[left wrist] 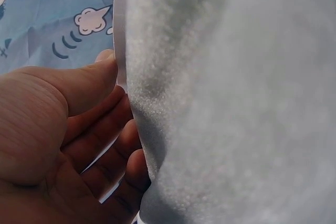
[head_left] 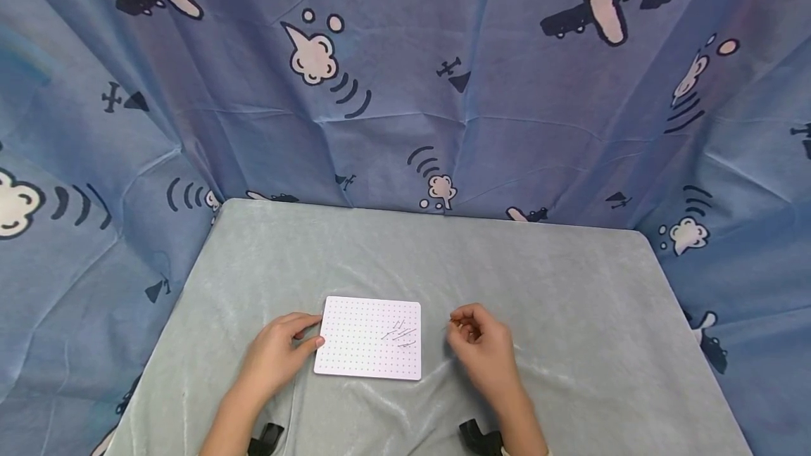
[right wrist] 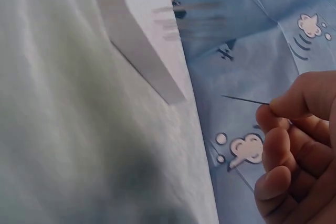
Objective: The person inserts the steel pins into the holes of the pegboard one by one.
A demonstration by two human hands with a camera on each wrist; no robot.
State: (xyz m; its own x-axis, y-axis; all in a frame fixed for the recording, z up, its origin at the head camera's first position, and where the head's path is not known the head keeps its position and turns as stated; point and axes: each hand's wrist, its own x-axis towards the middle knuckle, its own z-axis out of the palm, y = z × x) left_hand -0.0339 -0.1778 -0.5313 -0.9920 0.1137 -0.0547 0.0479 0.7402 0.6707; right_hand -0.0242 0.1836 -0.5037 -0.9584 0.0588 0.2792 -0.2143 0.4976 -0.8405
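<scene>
A flat white board [head_left: 355,338] with rows of small holes lies on the cloth. Several thin dark needles [head_left: 399,334] stand on its right part, looking like slanted lines from above. My left hand [head_left: 277,350] rests at the board's left edge, thumb and index finger touching it, other fingers loosely bent. Off the board's right side, my right hand [head_left: 483,345] is raised with its fingers curled. Its thumb and index finger pinch a thin needle [right wrist: 244,99] near one end. The needle's free end points toward the board; this end is clearest in the right wrist view.
A grey-green plush cloth [head_left: 538,287] covers the table. Blue curtains [head_left: 393,90] with airplane and cloud prints hang behind and at both sides. Black wrist devices [head_left: 479,436] sit below the hands.
</scene>
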